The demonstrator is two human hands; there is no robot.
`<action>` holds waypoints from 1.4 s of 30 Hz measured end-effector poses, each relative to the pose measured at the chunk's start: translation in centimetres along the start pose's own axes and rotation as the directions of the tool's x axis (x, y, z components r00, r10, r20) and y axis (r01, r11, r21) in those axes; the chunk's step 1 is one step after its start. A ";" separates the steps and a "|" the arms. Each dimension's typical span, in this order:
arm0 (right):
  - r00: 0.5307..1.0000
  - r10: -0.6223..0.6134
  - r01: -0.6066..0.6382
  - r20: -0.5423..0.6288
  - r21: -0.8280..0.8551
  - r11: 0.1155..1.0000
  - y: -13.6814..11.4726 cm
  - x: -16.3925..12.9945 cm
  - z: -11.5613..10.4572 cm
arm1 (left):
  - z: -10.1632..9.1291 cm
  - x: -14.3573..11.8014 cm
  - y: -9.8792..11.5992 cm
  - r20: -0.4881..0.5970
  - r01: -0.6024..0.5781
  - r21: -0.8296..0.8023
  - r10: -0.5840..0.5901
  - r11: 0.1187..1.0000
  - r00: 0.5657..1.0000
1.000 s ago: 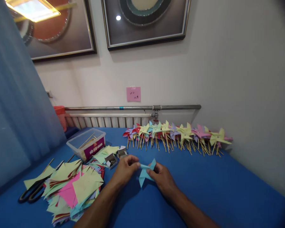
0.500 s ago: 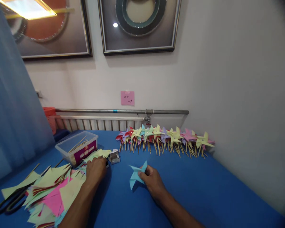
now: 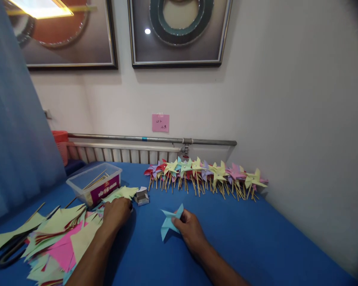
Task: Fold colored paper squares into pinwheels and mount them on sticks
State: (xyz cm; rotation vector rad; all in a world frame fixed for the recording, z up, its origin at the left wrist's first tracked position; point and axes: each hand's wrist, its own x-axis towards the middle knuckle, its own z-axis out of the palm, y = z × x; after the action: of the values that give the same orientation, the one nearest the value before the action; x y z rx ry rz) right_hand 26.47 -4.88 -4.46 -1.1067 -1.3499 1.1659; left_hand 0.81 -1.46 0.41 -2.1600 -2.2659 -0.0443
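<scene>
Between the thumb and fingers of my right hand [image 3: 191, 230] is a light blue paper pinwheel [image 3: 168, 223], its blades folded in, with no stick showing on it. My left hand [image 3: 117, 212] rests by the far end of the paper pile, its fingers curled down and mostly hidden; something dark shows at the fingertips. Beyond that hand lie pale yellow-green folded papers [image 3: 122, 192]. A small open cardboard box [image 3: 142, 197] stands just to the right of them.
A clear plastic tub [image 3: 92, 182] with thin sticks stands back left. Cut paper sheets [image 3: 59, 242] and black-handled scissors [image 3: 10, 248] lie at left. Several finished pinwheels on sticks [image 3: 197, 174] line the back of the blue table [image 3: 241, 238], before the wall.
The view has shifted slightly, so things on the table sit a little further left. My left hand stays by the papers, and my right hand keeps hold of the blue pinwheel.
</scene>
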 end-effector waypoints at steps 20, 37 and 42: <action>0.999 -0.034 0.033 -0.014 -0.072 0.997 1.0 0.3 -0.3 | 0.4 0.3 -0.3 0.030 0.047 -0.025 -0.047 0.999 0.998; 1.000 -0.018 0.018 -0.005 -0.045 0.999 0.9 0.3 -0.2 | 0.3 0.2 -0.6 0.049 0.050 -0.105 -0.045 0.993 0.998; 1.000 -0.015 0.015 0.019 -0.029 0.999 0.5 0.2 -0.1 | 0.5 0.4 -0.6 0.042 0.102 -0.108 -0.098 0.989 0.994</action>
State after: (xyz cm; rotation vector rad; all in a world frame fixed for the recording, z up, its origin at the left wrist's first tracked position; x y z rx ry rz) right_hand 26.60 -4.62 -4.93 -1.1069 -1.3920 1.1515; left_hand 0.21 -1.11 -0.11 -2.1118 -2.4470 -0.1349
